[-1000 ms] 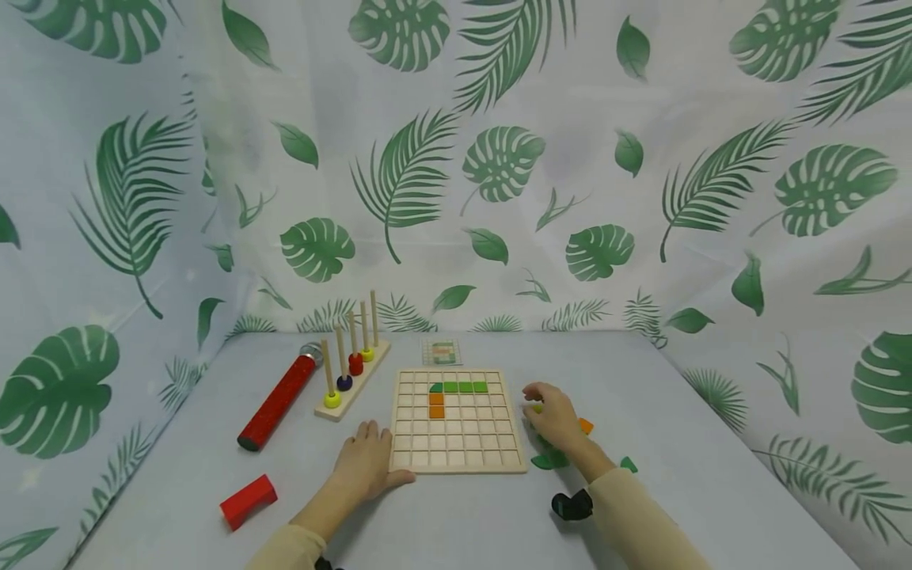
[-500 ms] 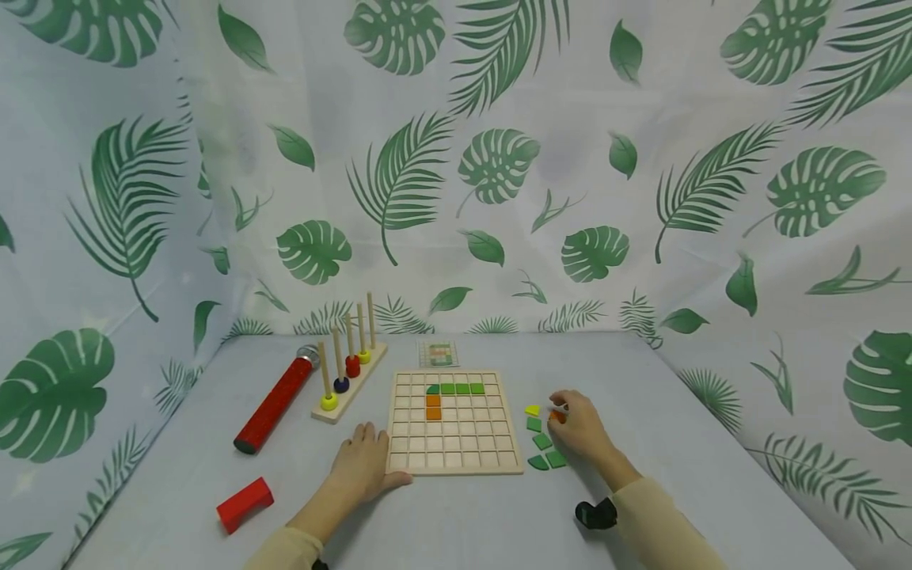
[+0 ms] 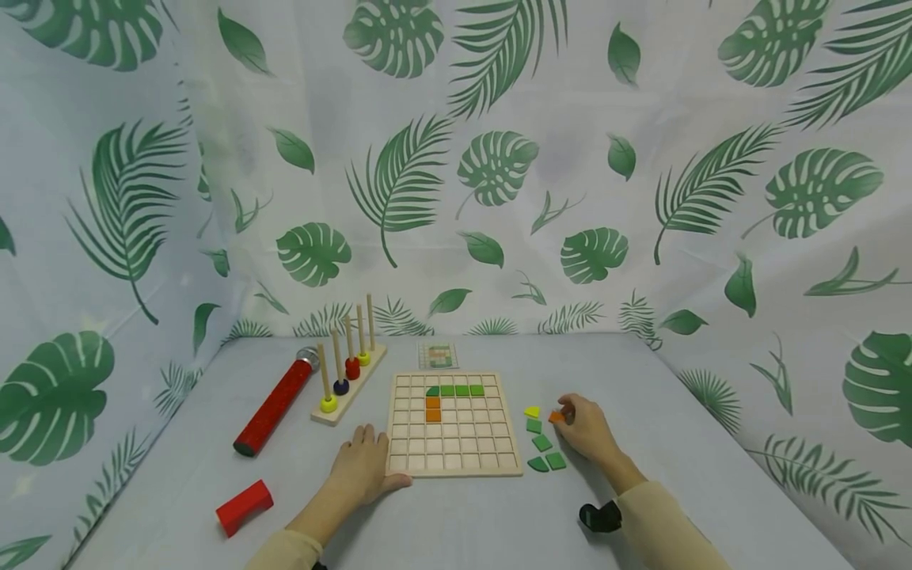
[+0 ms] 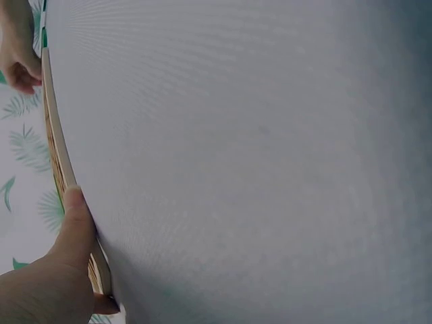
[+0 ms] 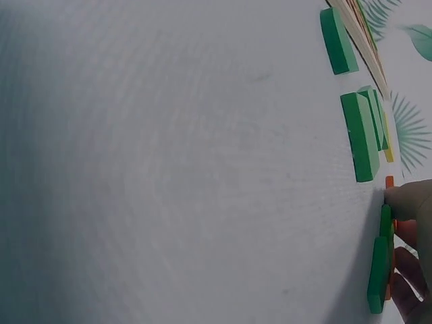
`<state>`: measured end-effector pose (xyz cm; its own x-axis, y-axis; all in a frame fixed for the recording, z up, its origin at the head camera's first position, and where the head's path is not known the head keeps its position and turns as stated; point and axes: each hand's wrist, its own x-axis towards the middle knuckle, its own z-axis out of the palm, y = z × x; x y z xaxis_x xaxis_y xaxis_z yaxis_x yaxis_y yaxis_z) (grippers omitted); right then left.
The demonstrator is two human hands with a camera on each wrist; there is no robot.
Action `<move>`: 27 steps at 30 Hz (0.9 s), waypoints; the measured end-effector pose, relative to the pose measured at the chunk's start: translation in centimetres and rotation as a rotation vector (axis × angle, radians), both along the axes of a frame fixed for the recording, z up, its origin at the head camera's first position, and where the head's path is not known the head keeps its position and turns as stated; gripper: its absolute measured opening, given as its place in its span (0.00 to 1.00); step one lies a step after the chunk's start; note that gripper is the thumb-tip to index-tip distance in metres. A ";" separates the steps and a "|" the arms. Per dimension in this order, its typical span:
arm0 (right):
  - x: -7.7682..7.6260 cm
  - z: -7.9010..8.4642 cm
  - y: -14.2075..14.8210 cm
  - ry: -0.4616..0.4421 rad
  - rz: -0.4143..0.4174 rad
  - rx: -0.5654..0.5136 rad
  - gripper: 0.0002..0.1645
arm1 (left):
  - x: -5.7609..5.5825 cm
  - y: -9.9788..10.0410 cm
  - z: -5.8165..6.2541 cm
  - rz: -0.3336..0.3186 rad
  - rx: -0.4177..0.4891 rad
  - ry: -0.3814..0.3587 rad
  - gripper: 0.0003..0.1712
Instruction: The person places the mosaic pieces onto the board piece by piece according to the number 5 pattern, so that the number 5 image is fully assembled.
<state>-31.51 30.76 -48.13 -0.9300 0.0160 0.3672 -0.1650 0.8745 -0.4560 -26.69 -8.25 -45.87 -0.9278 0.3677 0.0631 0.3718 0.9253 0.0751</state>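
My left hand (image 3: 362, 467) rests at the near left corner of a wooden grid board (image 3: 456, 451), its fingers along the left edge and its thumb (image 4: 75, 223) against the near edge. On the board lie a row of green tiles (image 3: 463, 390) and two orange tiles (image 3: 433, 409). To the right of the board, my right hand (image 3: 587, 431) pinches an orange tile (image 3: 556, 416) at the tabletop. In the right wrist view, green tiles (image 5: 378, 273) lie right by its curled fingers, which partly hide them. Loose green tiles (image 3: 542, 442) and a yellow one (image 3: 532, 412) lie between that hand and the board.
A peg stand with coloured rings (image 3: 349, 384) stands at the back left, beside a red microphone (image 3: 278, 402). A red block (image 3: 245, 507) lies at the front left. Behind the board is a small pattern card (image 3: 438, 355). Leaf-printed cloth (image 3: 456, 198) surrounds the table.
My right hand has moved right, away from the board's edge, uncovering several loose tiles, and has come to an orange tile. My left hand stays at the board's corner.
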 end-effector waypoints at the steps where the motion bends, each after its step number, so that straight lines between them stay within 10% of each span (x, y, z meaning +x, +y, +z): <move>1: 0.0 -0.1 0.0 0.003 0.000 -0.002 0.20 | 0.0 0.0 0.0 -0.001 0.004 0.002 0.50; 27: -0.9 1.1 -1.5 -0.011 0.044 -0.106 0.20 | -0.1 0.0 -0.1 0.002 -0.011 0.003 0.50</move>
